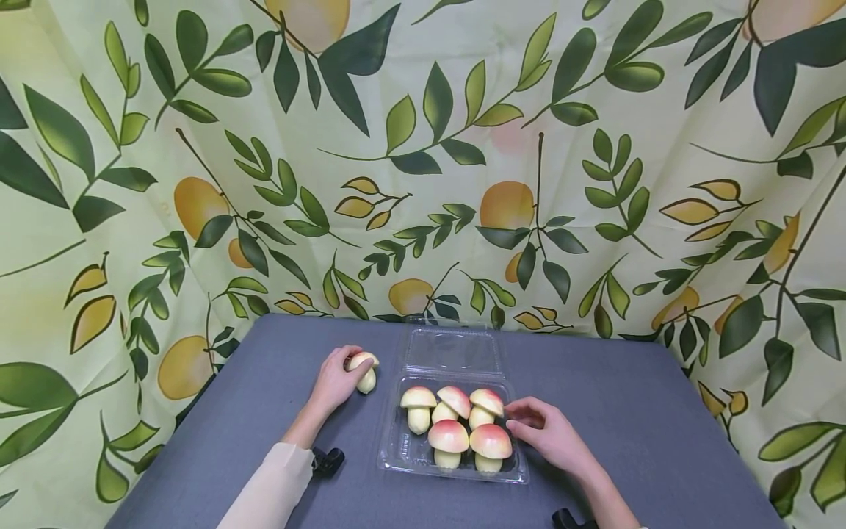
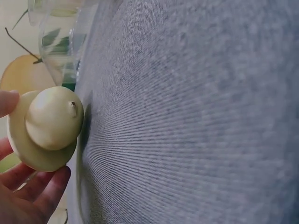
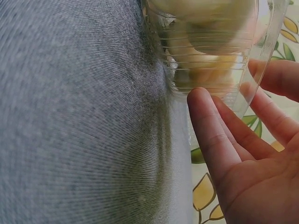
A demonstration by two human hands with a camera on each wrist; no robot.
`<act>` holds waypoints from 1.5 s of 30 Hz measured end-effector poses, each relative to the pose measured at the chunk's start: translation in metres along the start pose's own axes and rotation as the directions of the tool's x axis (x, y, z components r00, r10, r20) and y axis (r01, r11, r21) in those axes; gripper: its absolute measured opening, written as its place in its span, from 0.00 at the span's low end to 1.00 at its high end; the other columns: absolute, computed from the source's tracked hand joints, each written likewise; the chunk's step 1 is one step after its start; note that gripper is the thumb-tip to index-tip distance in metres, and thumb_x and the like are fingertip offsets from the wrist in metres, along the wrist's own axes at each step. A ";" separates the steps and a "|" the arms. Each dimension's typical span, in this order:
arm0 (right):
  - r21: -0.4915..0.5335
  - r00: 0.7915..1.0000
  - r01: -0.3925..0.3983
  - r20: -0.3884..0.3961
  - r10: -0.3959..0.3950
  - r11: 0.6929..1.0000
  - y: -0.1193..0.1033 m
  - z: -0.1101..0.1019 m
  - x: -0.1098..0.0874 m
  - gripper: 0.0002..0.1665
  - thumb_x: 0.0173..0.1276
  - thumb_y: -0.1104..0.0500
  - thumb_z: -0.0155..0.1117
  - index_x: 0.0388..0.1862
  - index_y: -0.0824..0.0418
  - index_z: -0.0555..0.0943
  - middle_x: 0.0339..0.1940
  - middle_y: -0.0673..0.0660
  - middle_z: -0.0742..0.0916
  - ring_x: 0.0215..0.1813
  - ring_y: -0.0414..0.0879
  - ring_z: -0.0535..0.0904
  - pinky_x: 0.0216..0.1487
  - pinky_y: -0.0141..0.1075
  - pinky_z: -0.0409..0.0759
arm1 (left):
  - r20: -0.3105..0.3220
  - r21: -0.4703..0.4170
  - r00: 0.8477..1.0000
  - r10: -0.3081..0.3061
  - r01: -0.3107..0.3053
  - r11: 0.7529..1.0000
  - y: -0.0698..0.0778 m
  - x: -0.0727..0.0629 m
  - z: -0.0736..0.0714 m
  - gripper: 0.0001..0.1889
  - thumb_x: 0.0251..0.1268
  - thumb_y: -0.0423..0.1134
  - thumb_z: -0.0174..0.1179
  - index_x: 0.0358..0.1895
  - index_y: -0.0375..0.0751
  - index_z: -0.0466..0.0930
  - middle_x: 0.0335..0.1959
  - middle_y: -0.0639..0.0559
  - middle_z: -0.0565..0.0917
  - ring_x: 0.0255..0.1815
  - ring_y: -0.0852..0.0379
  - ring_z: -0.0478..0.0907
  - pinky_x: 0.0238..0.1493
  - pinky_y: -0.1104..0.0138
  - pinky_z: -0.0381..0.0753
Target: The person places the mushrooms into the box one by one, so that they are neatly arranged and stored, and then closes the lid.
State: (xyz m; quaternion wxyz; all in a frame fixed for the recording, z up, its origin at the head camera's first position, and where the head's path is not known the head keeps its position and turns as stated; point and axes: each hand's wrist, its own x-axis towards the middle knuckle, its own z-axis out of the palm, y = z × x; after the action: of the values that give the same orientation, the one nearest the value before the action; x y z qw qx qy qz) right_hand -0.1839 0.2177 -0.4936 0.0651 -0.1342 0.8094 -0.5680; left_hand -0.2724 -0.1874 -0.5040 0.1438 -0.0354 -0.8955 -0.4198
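Note:
In the head view my left hand [image 1: 335, 380] grips a mushroom [image 1: 366, 380] by its cap, left of a clear plastic clamshell box [image 1: 403, 463]. The left wrist view shows that mushroom's pale rounded stem [image 2: 55, 119] end-on, with thumb and fingers around the cap, close over the table. Several mushrooms with cream stems and red-and-yellow caps stand in the box, one of them a front mushroom [image 1: 449, 438]. My right hand [image 1: 551, 438] is at the box's right side. Its extended thumb and fingers are at the ribbed wall and rim of the box [image 3: 210, 70].
The box's hinged lid [image 1: 452, 351] lies folded back toward the wall. A grey cloth covers the table [image 1: 595, 382]. Behind it hangs a curtain [image 1: 423, 198] printed with leaves and fruit. Black wrist mounts [image 1: 327, 461] show at both forearms.

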 end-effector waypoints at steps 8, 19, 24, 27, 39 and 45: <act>0.001 1.000 -0.010 -0.006 0.010 1.000 0.000 -0.001 0.000 0.20 0.70 0.61 0.70 0.56 0.70 0.80 0.49 0.64 0.86 0.46 0.47 0.85 0.45 0.33 0.84 | 0.020 -0.004 0.999 0.030 -0.030 1.000 0.010 -0.007 -0.002 0.21 0.65 0.48 0.69 0.54 0.38 0.84 0.48 0.44 0.83 0.49 0.46 0.79 0.53 0.52 0.76; 0.001 1.000 -0.014 -0.009 0.014 1.000 0.001 -0.001 0.000 0.19 0.69 0.62 0.70 0.56 0.70 0.80 0.49 0.63 0.86 0.47 0.48 0.85 0.45 0.33 0.83 | 0.027 -0.014 0.996 0.082 -0.082 0.997 0.021 -0.017 -0.006 0.21 0.66 0.46 0.69 0.55 0.36 0.83 0.49 0.44 0.82 0.50 0.47 0.79 0.53 0.52 0.77; 0.001 1.000 -0.014 -0.010 0.014 1.000 0.000 -0.001 0.000 0.19 0.69 0.62 0.70 0.55 0.70 0.80 0.49 0.63 0.86 0.46 0.47 0.85 0.45 0.33 0.83 | 0.013 -0.012 0.992 0.123 -0.123 0.992 0.024 -0.022 -0.007 0.22 0.65 0.46 0.70 0.55 0.35 0.83 0.49 0.45 0.83 0.49 0.48 0.79 0.52 0.53 0.77; 0.001 1.000 -0.016 -0.011 0.016 1.000 -0.001 -0.001 0.000 0.19 0.69 0.61 0.70 0.55 0.70 0.80 0.49 0.63 0.86 0.46 0.47 0.85 0.44 0.33 0.83 | 0.007 -0.008 0.990 0.144 -0.144 0.990 0.026 -0.025 -0.009 0.22 0.65 0.47 0.70 0.55 0.35 0.83 0.49 0.46 0.83 0.48 0.49 0.79 0.51 0.54 0.78; 0.002 1.000 -0.019 -0.007 0.019 1.000 0.000 0.001 0.000 0.20 0.69 0.61 0.70 0.55 0.70 0.80 0.49 0.64 0.86 0.47 0.47 0.85 0.45 0.33 0.83 | -0.014 -0.031 0.980 0.200 -0.201 0.979 0.044 -0.037 -0.015 0.21 0.65 0.45 0.70 0.56 0.37 0.83 0.50 0.48 0.82 0.45 0.54 0.78 0.48 0.58 0.79; 0.000 1.000 -0.025 -0.007 0.025 1.000 0.000 0.000 0.000 0.20 0.69 0.61 0.70 0.55 0.70 0.80 0.49 0.63 0.86 0.46 0.47 0.85 0.44 0.33 0.83 | -0.035 -0.055 0.968 0.250 -0.252 0.966 0.053 -0.040 -0.016 0.20 0.63 0.43 0.71 0.54 0.37 0.84 0.48 0.51 0.82 0.44 0.57 0.78 0.46 0.62 0.81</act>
State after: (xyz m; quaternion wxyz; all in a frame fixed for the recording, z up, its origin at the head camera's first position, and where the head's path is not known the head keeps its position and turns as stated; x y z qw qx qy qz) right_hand -0.1833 0.2174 -0.4935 0.0694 -0.1219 0.8112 -0.5677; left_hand -0.2209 -0.1634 -0.4665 0.2070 -0.1467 -0.8689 -0.4249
